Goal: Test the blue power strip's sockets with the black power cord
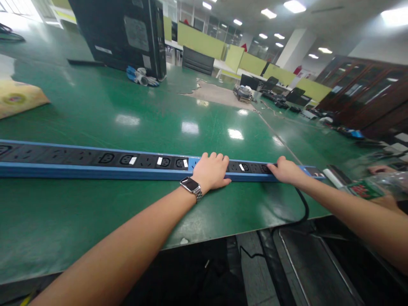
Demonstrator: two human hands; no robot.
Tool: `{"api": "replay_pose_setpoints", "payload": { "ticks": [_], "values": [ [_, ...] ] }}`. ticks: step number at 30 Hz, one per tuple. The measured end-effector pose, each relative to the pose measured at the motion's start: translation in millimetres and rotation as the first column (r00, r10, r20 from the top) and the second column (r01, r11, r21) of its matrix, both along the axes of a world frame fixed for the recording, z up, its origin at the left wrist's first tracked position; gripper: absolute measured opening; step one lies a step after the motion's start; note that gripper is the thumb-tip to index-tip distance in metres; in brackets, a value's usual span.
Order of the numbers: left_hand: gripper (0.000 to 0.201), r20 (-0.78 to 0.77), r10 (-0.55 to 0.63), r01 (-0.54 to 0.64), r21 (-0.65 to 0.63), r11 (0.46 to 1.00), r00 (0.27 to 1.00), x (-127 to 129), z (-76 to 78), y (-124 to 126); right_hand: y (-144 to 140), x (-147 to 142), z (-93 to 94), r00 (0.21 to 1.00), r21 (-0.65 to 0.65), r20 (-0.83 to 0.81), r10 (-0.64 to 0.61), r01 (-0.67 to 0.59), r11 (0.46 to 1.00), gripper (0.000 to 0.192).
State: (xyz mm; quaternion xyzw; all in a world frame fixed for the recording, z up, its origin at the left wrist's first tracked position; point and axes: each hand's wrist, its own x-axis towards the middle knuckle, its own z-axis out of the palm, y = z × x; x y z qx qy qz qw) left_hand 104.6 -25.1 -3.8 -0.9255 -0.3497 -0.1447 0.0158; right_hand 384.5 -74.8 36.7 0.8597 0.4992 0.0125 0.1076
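A long blue power strip (149, 172) with a black socket face lies across the green table, running from the left edge to the right. Several sockets carry small white stickers. My left hand (211, 171), with a watch (191, 185) on its wrist, grips the strip near its middle, fingers over the far edge and thumb at the near side. Farther right, my right hand (285, 171) is closed on the strip by its right end, with the thumb at a socket; the other fingers are partly hidden. A black cable (306, 206) hangs below my right forearm.
A black computer case (127, 38) stands at the back left beside work gloves (142, 77). Yellow packaging (19, 98) lies at left. Another person's hand (379, 169) is near clear plastic at right. A metal-framed chair (318, 263) is below the table edge.
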Motion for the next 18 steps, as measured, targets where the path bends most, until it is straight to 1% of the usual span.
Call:
{"api": "replay_pose_setpoints", "payload": {
  "ticks": [2,4,7,10,12,14,16,18],
  "values": [
    [0.055,-0.002,0.0,0.0,0.001,1.0,1.0,-0.3,-0.3,-0.6,2.2,-2.9,-2.8,0.999,-0.051,0.031,0.014,-0.013,0.999,0.056],
    [0.056,-0.008,-0.006,0.006,-0.001,1.0,1.0,-1.3,-1.0,-1.3,1.3,-4.5,-5.5,1.0,-0.058,0.027,0.012,-0.01,0.998,0.057],
    [0.057,-0.024,-0.011,0.011,-0.012,1.0,1.0,-3.3,-0.3,-1.8,-4.4,-7.3,-9.1,0.999,0.004,0.049,-0.013,0.013,1.0,0.059],
    [0.065,-0.063,-0.006,0.003,-0.048,0.999,0.998,0.5,6.6,-1.0,-9.9,-12.9,-11.1,0.995,0.041,0.094,-0.039,0.035,0.999,0.06],
    [0.069,-0.093,0.002,-0.012,-0.109,0.994,0.996,10.5,12.8,-0.2,-11.6,-17.4,-11.5,0.992,0.046,0.113,-0.05,0.045,0.998,0.06],
    [0.069,-0.08,-0.045,0.031,-0.162,0.986,0.996,26.3,15.9,-0.7,-11.3,-20.0,-11.6,0.992,0.048,0.112,-0.051,0.046,0.998,0.059],
    [0.066,-0.026,-0.124,0.118,-0.158,0.98,0.992,43.6,13.9,-2.8,-9.0,-18.4,-10.3,0.995,0.036,0.092,-0.049,0.046,0.998,0.058],
    [0.061,0.009,-0.159,0.159,-0.113,0.981,0.987,57.4,7.8,-5.1,-5.0,-11.3,-5.9,0.998,0.028,0.054,-0.04,0.039,0.999,0.055]
  ]
}}
